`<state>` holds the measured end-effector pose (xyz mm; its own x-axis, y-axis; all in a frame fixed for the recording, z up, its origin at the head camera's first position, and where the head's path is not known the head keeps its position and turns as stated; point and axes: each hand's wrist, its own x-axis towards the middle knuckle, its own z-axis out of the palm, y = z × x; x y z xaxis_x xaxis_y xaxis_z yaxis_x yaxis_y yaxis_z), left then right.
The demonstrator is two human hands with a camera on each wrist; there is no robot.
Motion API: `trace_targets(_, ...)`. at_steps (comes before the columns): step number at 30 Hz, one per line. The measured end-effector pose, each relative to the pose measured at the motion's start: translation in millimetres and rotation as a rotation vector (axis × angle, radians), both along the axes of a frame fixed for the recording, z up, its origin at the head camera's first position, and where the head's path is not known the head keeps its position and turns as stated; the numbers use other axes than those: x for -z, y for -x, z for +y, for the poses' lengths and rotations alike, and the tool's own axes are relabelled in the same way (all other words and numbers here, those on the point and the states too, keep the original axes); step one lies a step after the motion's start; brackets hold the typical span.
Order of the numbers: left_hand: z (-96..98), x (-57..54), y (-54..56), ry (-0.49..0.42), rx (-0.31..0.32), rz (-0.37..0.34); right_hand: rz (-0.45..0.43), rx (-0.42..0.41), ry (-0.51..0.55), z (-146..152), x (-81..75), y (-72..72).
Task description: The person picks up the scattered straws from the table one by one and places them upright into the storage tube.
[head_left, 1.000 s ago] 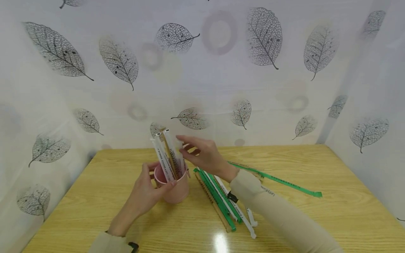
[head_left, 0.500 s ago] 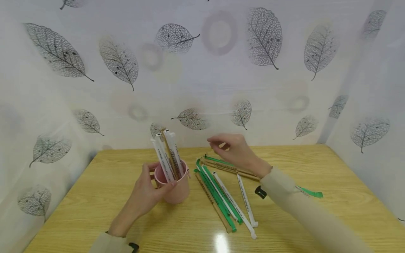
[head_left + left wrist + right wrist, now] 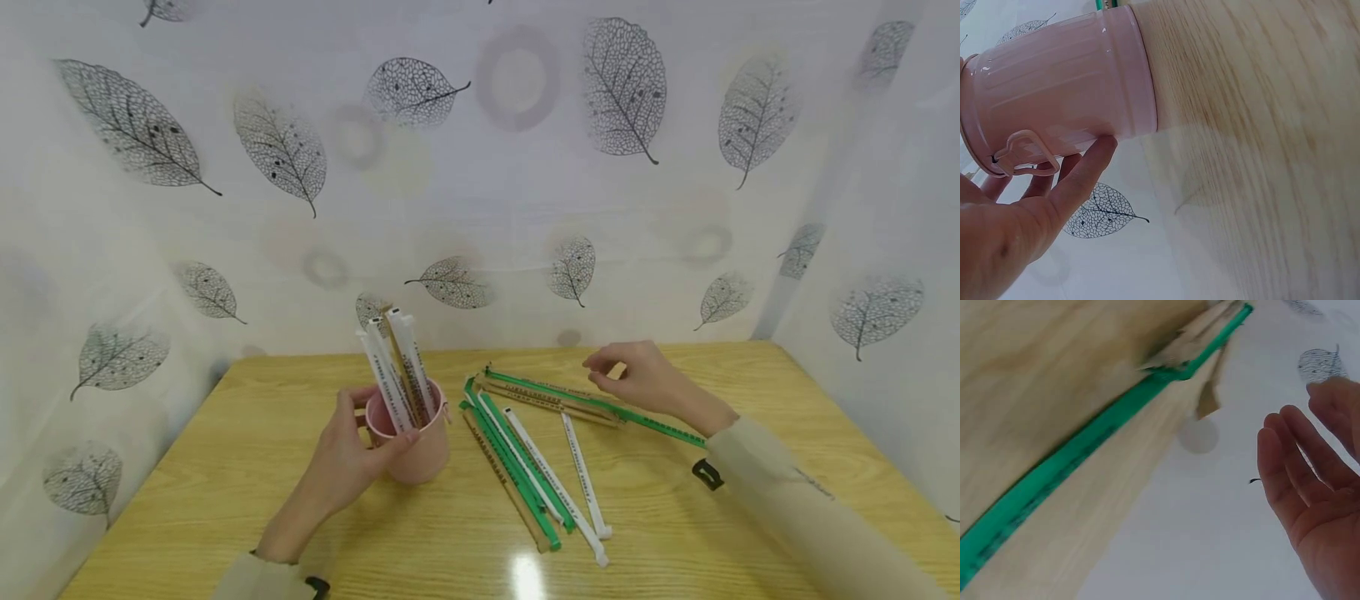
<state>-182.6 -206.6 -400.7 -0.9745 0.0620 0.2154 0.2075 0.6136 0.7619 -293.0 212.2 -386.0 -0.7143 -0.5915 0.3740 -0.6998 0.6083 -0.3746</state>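
Note:
My left hand (image 3: 341,467) grips a small pink pail (image 3: 420,457), thumb over its near rim and fingers round its left side. In the left wrist view, the pail (image 3: 1054,81) shows a wire side handle, and fingertips touch its wall. Several white and brown paper-wrapped straws (image 3: 387,375) stand in it, leaning left. Over the table's back right, my right hand (image 3: 648,379) holds nothing. Its fingers are loosely bent in the right wrist view, where the hand (image 3: 1316,481) is apart from a long green wrapped straw (image 3: 1066,459).
Right of the pail lies a loose pile of green, white and brown wrapped straws (image 3: 517,467). Brown straws (image 3: 525,395) lie beside the long green one farther back. A leaf-patterned white cloth (image 3: 510,192) encloses the wooden table (image 3: 225,467) at the back and sides.
My right hand has left the straws in the pail and moved right, across the lying straws. A white straw it was touching now stands among the others. My left hand has stayed put.

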Motion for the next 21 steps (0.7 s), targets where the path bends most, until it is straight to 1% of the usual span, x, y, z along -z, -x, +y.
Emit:
trace_targets(4, -0.1, 0.4, -0.6, -0.005, -0.003, 0.001, -0.092, 0.040, -0.107, 10.4, 11.7, -5.0)
trace_targets(7, 0.4, 0.7, -0.9, -0.007, 0.000, 0.008, -0.135, 0.056, -0.152, 13.9, 21.2, -7.1)
trace_targets(9, 0.8, 0.8, -0.9, -0.010, 0.004, 0.010, -0.134, 0.043, -0.153, 15.4, 25.8, -7.7)
trace_targets(15, 0.8, -0.1, -0.7, -0.012, 0.009, 0.010, -0.097, 0.055, -0.148, 17.7, 33.3, -9.8)
trace_targets(21, 1.1, -0.6, -1.3, -0.018, 0.017, 0.014, -0.039, 0.070, -0.153, 19.9, 31.1, -10.6)
